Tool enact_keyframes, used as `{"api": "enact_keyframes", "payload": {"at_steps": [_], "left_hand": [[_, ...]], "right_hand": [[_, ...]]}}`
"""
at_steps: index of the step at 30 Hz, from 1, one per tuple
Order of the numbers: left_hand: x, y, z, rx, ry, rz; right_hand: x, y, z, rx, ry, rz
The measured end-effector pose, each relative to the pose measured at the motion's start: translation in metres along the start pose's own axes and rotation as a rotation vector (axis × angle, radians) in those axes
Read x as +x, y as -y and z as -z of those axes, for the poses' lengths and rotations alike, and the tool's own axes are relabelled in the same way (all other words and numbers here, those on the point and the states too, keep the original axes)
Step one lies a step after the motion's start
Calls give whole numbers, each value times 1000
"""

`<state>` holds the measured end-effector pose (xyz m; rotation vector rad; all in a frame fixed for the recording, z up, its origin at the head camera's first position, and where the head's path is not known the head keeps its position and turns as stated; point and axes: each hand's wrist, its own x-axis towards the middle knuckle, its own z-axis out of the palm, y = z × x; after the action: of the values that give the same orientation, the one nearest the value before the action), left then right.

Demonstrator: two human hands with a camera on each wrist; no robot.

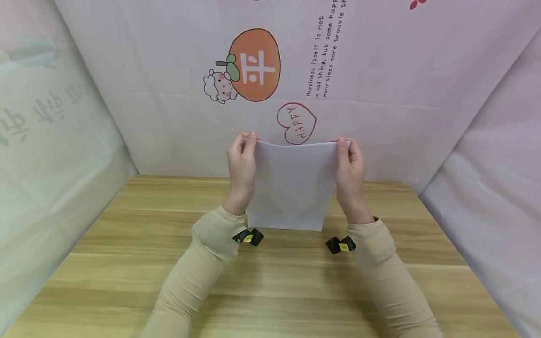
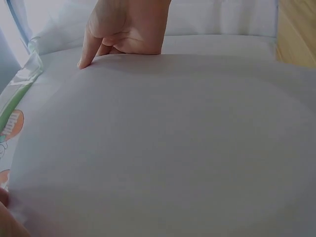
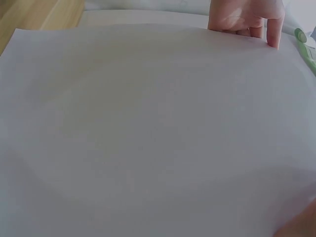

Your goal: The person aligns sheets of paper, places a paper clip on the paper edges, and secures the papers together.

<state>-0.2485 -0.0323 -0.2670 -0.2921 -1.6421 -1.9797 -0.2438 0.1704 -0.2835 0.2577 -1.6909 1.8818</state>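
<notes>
Left hand [image 1: 242, 172], right hand [image 1: 351, 176] pinch a white sheet [image 1: 293, 185] — probably paper — at upper corners.

White printed cloth [image 1: 160, 56] backs a wood-grain table [image 1: 279, 291].

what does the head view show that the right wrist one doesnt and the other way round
Only the head view shows the red heart, the orange fruit print and both beige sleeves. Only the right wrist view shows a long green strip at its right edge. Both show the white sheet, the wooden table, the left hand and the right hand.
</notes>
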Motion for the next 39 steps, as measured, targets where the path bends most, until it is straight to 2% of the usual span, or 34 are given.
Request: {"api": "enact_keyframes", "payload": {"at_steps": [4,9,13,20,33,39], "left_hand": [[1,1,1,10,-5,0],[0,1,1,-5,26,-3],[0,1,0,-25,43,-11],[2,0,-1,-68,39,-35],[4,-6,-8,-84,28,-54],[2,1,-9,-40,18,-37]], "right_hand": [[1,0,-1,17,-18,-1],[2,-1,0,19,-8,7],[4,0,2,29,41,-4],[6,4,5,178,140,-67],[14,12,4,225,116,-6],[12,5,6,178,98,-84]]}}
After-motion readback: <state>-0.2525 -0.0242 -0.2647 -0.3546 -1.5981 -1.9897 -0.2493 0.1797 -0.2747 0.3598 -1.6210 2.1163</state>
